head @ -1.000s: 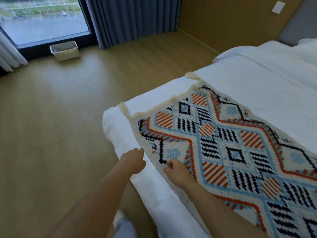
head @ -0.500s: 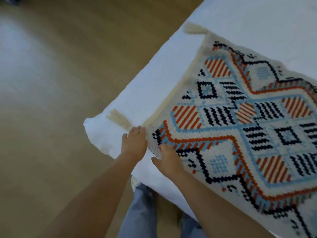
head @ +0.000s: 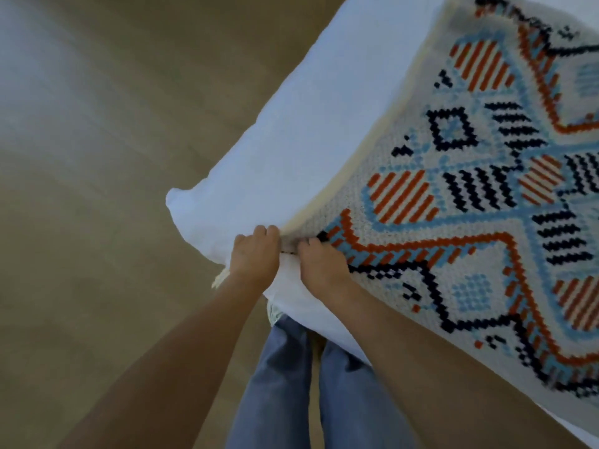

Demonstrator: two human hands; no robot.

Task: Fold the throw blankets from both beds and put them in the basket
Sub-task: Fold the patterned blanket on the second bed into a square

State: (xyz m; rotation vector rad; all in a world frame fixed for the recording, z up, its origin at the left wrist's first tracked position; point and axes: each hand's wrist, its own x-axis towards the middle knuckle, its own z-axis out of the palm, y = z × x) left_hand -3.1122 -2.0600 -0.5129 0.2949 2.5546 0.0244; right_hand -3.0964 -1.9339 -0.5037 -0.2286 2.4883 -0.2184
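Throw blanket (head: 453,228) flat on bed (head: 291,140), corner at bed's edge. My left hand (head: 256,257) and right hand (head: 322,270) both clamped on that corner, fingers curled. Knit looks soft, floppy, light; best held by corners.

A cream throw blanket (head: 453,228), patterned with orange, blue and black diamonds, is spread flat at the bed's (head: 291,140) near corner.
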